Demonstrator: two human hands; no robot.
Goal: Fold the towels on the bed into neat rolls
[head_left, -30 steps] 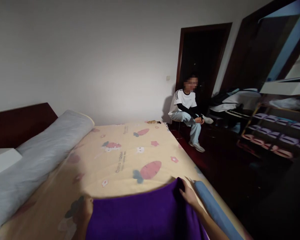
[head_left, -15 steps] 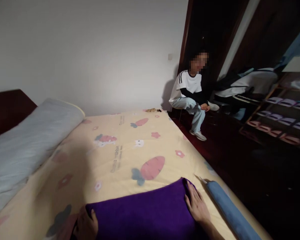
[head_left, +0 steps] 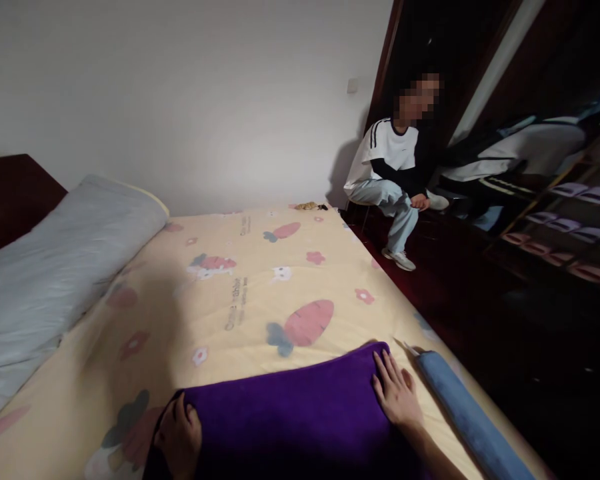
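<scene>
A purple cloth [head_left: 290, 413], plain and soft-looking, lies across the near part of the bed, its lower part lost in shadow. At its left corner my left hand [head_left: 181, 433] has curled fingers closed on the edge; shadow covers part of that hand. My right hand [head_left: 399, 393] rests on the right corner with the fingers stretched out and slightly apart, pressing the fabric flat. Just right of that hand, a long blue fabric-covered roll [head_left: 473, 417] with a pale tip lies along the bed's edge.
The bed's yellow sheet [head_left: 260, 300] has carrot and flower prints. A grey quilt [head_left: 70, 267] is heaped at left by the dark headboard [head_left: 17, 200]. A person [head_left: 393, 160] sits beyond the far right corner. A rack of slippers [head_left: 575, 227] stands at right.
The view has shifted slightly. My right fingers have straightened and spread over the cloth's corner, which now lies flatter. My left fingers have moved onto the top of the left corner.
</scene>
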